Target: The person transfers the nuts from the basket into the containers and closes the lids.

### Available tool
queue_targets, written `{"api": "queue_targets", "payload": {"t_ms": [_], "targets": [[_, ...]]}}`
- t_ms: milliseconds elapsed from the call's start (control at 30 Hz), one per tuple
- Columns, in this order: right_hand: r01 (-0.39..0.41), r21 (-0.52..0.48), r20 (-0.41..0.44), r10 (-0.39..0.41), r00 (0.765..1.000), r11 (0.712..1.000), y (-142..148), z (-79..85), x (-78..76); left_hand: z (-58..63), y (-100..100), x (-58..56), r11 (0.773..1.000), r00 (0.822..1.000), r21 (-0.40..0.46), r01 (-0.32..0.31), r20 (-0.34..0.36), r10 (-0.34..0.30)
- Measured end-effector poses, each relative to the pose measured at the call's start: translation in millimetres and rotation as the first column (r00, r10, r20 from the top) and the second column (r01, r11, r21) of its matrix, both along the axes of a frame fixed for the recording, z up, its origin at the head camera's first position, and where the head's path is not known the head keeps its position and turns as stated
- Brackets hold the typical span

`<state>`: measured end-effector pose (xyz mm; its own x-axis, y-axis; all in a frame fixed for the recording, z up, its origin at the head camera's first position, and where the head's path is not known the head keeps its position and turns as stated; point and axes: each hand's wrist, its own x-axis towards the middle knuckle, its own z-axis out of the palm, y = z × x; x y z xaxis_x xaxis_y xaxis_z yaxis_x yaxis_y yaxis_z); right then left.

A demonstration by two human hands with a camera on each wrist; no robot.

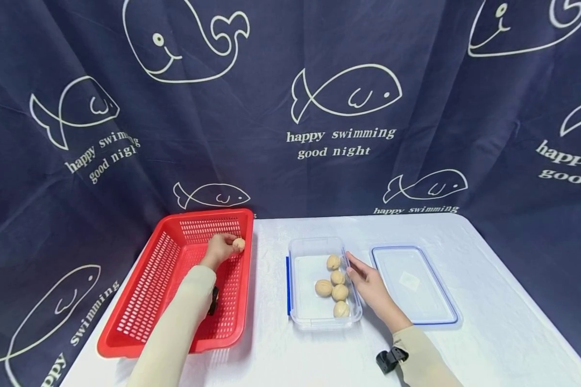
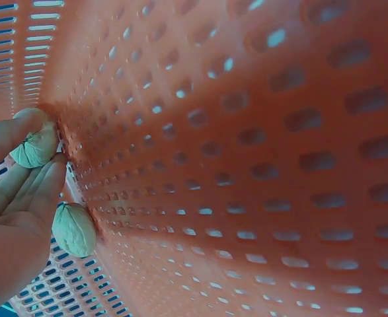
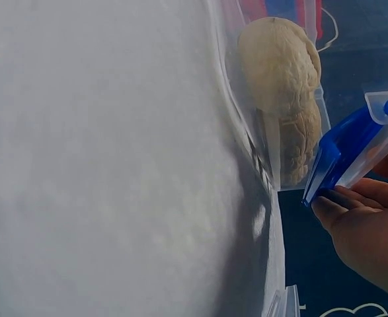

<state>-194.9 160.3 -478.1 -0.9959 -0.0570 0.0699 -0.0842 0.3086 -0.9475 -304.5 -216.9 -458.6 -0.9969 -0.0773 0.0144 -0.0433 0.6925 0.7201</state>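
Note:
My left hand (image 1: 219, 251) is inside the red plastic basket (image 1: 246, 312), close to its right wall. Its thumb and fingers pinch a walnut (image 1: 239, 245). Just below that hand, a second walnut (image 2: 74, 229) shows in the left wrist view against the basket wall. My right hand (image 1: 374, 290) grips the right side of a clear plastic container (image 1: 314, 324). In the right wrist view, its fingertips touch the blue latch (image 3: 349, 148) on that side. Several walnuts (image 1: 323, 288) lie inside the container, mostly along its right half.
A clear lid with a blue seal (image 1: 428, 306) lies flat right of the container. Another blue latch (image 1: 288, 285) hangs on the container's left side. A white cloth (image 1: 271, 355) covers the table, and a dark blue curtain (image 1: 271, 123) with fish drawings hangs behind.

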Motion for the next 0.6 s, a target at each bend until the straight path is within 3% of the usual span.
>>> {"api": "queue_targets", "payload": {"t_ms": [267, 600], "targets": [[-0.010, -0.002, -0.003, 0.010, 1.000, 1.000, -0.4, 0.8, -0.1, 5.9, -0.8, 2.5, 0.999, 0.999, -0.016, -0.033, -0.013, 0.033], [-0.012, 0.028, -0.007, 0.012, 1.000, 1.000, 1.3, 1.8, 0.8, 18.3, -4.0, 3.7, 0.984, 0.994, 0.156, -0.087, -0.045, 0.095]]}}
